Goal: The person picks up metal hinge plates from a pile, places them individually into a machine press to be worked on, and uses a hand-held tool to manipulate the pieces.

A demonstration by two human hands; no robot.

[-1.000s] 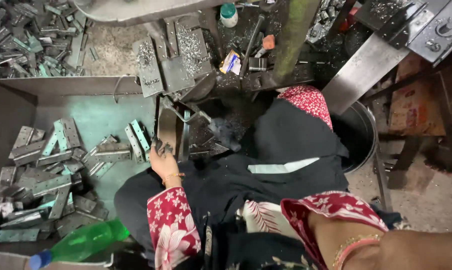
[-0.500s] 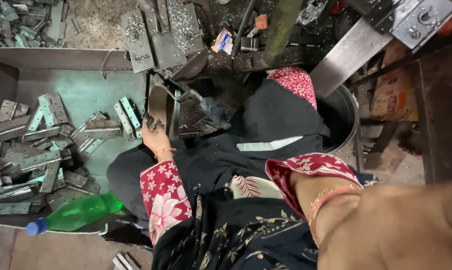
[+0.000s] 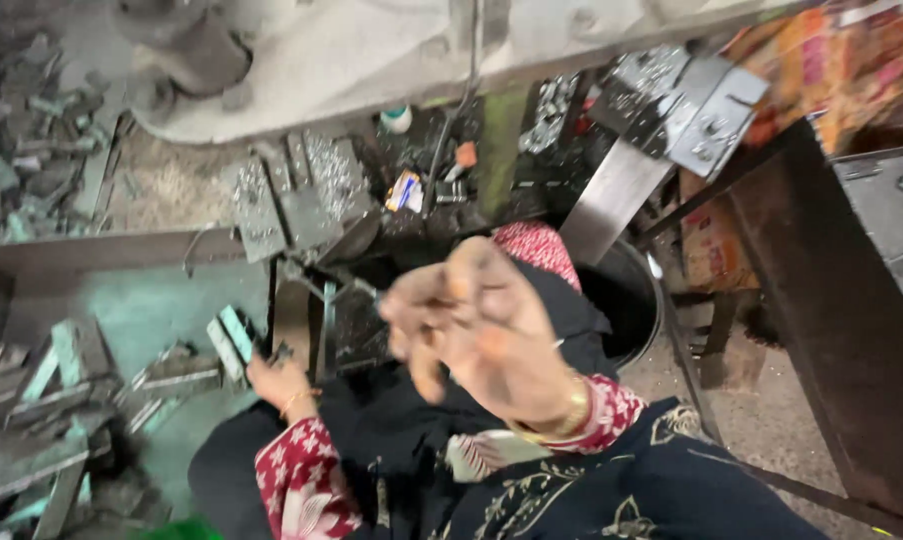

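Head view: the right hand (image 3: 486, 340) is raised close to the lens and blurred, its fingers (image 3: 411, 310) loosely curled, holding nothing that can be made out. The left hand (image 3: 281, 385) reaches low to a greenish metal piece (image 3: 231, 340); whether its fingers grip it cannot be told. Left of that hand, a pile of similar flat pieces (image 3: 41, 410) lies in a tray (image 3: 161, 300), too jumbled and cut off to count.

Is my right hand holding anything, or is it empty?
Cannot tell for sure. The right hand is raised close to the camera and motion-blurred, fingers loosely curled; no object shows in it. The left hand rests by metal pieces.
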